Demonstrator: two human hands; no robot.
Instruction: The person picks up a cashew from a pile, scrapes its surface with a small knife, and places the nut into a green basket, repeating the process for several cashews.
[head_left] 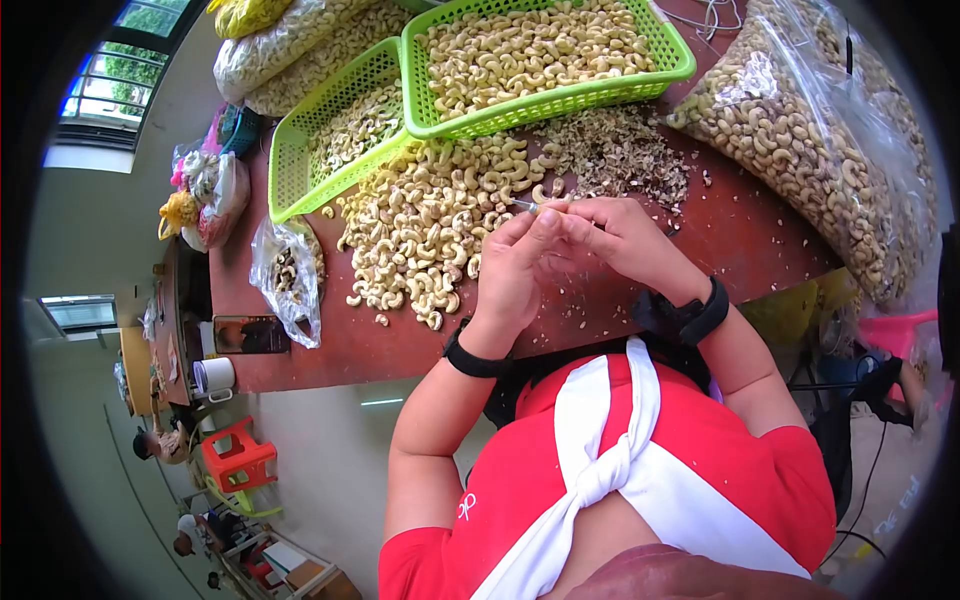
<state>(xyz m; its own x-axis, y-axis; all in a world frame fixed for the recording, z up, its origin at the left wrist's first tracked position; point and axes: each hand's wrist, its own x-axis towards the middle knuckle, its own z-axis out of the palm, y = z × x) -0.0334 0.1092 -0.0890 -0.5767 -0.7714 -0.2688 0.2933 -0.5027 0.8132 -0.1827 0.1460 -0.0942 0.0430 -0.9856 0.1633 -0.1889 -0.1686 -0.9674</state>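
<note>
Meeting above the reddish-brown desk [380,352], the left hand [510,275] and the right hand [630,240] are bent inward, their fingertips together at a slim metallic-tipped tool [524,204]. The fingers of each hand are drawn closed in a pinch; which hand grips the tool, and whether a kernel is held between them, cannot be told. The tool's tip points left, at the right side of a broad heap of pale cashew kernels [415,225] spread over the desk. Beyond the hands lies a mound of brown skin flakes [625,160], with loose crumbs scattered to its right. Two green baskets stand behind: the left basket [285,175] partly filled with kernels and pieces, the right basket [545,112] heaped with whole kernels. A large clear sack [810,150], also full of kernels, occupies the desk's right side. To the left of the heap are a small plastic bag [284,275] with darker pieces inside, a phone [250,335] and, near it, a white mug [214,377]. Each wrist bears a black band. A red stool [238,455] stands on the floor at lower left.
</note>
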